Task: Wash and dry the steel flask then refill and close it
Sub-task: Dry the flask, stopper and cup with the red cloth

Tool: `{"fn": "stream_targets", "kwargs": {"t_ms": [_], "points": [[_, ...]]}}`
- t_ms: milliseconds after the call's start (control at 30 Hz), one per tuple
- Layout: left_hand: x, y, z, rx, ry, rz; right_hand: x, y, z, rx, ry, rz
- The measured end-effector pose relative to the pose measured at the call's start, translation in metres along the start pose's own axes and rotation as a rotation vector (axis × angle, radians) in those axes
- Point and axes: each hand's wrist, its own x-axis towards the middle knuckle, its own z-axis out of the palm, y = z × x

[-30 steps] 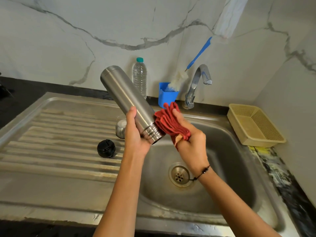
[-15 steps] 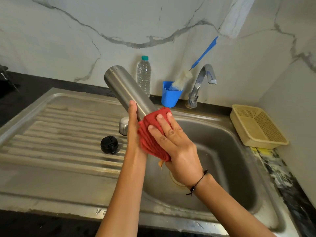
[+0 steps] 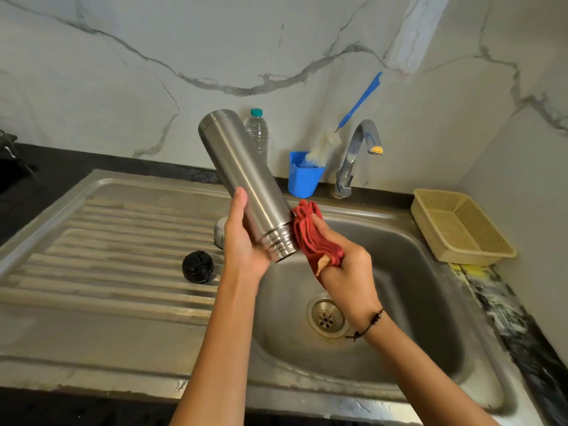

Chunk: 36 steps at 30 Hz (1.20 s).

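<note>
Steel flask [image 3: 246, 182], a brushed cylindrical vessel, uncapped: held in the air over the left rim of the stainless steel sink basin [image 3: 408, 272], long axis tilted, closed base far and up-left, threaded mouth near and down-right. Left hand [image 3: 246, 241]: fingers and thumb wrapped round the lower body just above the threads, carrying the whole weight. Right hand [image 3: 347, 269]: clenched on a bunched red cloth [image 3: 313, 238], which touches the flask's right flank at the threaded neck; this hand lies right of and just below the mouth, so it is the nearer one to the opening. Judged step: drying the outside, with refilling and closing not yet done. Black round stopper [image 3: 197, 267]: lying on the ribbed steel drainboard [image 3: 107, 241], left of the left forearm, well apart from the flask. Small steel cup-shaped cap [image 3: 219, 232]: mostly hidden behind the left hand. Far side: clear plastic water bottle [image 3: 257, 133], blue plastic cup [image 3: 304, 179] holding a blue-handled brush [image 3: 347, 121], chrome tap [image 3: 356, 155]. Beige plastic basket [image 3: 461, 226]: right counter. Open room: above the basin, toward the tap.
</note>
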Motion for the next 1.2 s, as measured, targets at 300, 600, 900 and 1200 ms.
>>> {"fn": "stream_targets", "kwargs": {"t_ms": [300,600,900,1200], "points": [[-0.006,-0.003,0.009,0.074,-0.196,-0.049,-0.025,-0.001,0.006,-0.427,-0.006,-0.477],[-0.012,-0.013,0.015,-0.171,-0.048,0.003,-0.006,-0.009,0.006,-0.176,-0.007,-0.335],[-0.02,-0.014,0.022,-0.098,-0.021,0.122,-0.01,-0.016,0.005,0.227,0.087,0.09],[-0.018,-0.011,0.013,-0.049,0.109,0.208,-0.006,-0.016,-0.01,0.273,0.142,0.177]]}}
